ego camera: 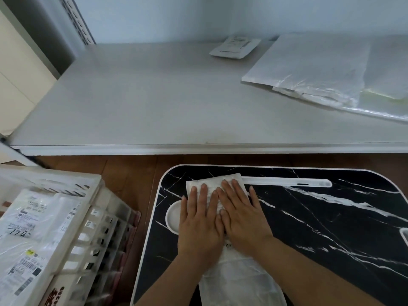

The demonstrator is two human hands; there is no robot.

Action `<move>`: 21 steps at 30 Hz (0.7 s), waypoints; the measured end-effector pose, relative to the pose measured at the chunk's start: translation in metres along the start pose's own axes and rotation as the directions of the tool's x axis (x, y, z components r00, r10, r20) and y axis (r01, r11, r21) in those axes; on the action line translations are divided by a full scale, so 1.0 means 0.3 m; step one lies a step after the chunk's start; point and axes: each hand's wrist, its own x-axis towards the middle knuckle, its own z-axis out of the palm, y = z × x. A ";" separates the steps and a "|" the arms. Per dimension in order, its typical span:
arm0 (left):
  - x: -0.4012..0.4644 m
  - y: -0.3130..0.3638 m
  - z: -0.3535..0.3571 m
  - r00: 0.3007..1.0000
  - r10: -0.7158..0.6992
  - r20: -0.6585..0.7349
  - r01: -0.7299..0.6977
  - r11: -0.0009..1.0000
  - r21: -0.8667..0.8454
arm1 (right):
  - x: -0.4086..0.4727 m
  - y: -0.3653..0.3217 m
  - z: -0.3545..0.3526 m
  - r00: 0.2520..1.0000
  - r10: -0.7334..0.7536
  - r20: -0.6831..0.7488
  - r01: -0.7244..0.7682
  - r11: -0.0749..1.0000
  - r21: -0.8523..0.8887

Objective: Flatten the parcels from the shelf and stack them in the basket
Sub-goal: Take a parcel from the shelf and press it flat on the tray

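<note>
A white plastic parcel (236, 281) lies lengthwise on the black marble-patterned lap table (320, 228). My left hand (199, 224) and my right hand (241, 217) lie side by side on its upper half, palms down, fingers straight, pressing it flat. At the lower left stands the white slatted basket (88, 219), with several labelled white parcels (28, 230) lying flat inside. On the grey shelf (143, 102) remain a small white packet (235, 47) at the back and a large clear-and-white plastic parcel (320, 71) at the right.
The lap table has a round cup recess (173, 217) just left of my left hand and a long white slot (287, 181) along its far edge. Brown wooden floor (130, 171) shows between shelf, basket and table. A perforated shelf upright (76, 18) rises at the upper left.
</note>
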 end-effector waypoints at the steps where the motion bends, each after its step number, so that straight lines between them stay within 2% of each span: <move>1: 0.010 0.000 -0.002 1.000 0.000 0.008 0.000 1.000 -0.003 | 0.008 0.004 -0.001 1.000 0.003 0.007 -0.003 1.000 0.003; 10: -0.015 0.004 -0.014 0.998 -0.002 0.064 0.001 1.000 0.016 | -0.043 -0.012 -0.025 0.998 0.012 0.070 -0.014 0.999 0.029; 18: -0.015 0.042 -0.103 0.969 -0.068 0.236 0.005 0.966 0.258 | -0.303 0.011 -0.086 0.955 -0.162 0.249 0.169 0.986 -0.008; 20: -0.033 0.072 -0.148 0.973 -0.031 0.230 -0.041 0.953 0.301 | -0.340 0.011 -0.100 0.935 -0.113 0.335 0.124 0.992 -0.009; 21: -0.056 0.084 -0.165 0.967 -0.009 0.255 -0.067 0.956 0.286 | -0.342 0.000 -0.110 0.946 -0.101 0.308 0.102 0.995 0.011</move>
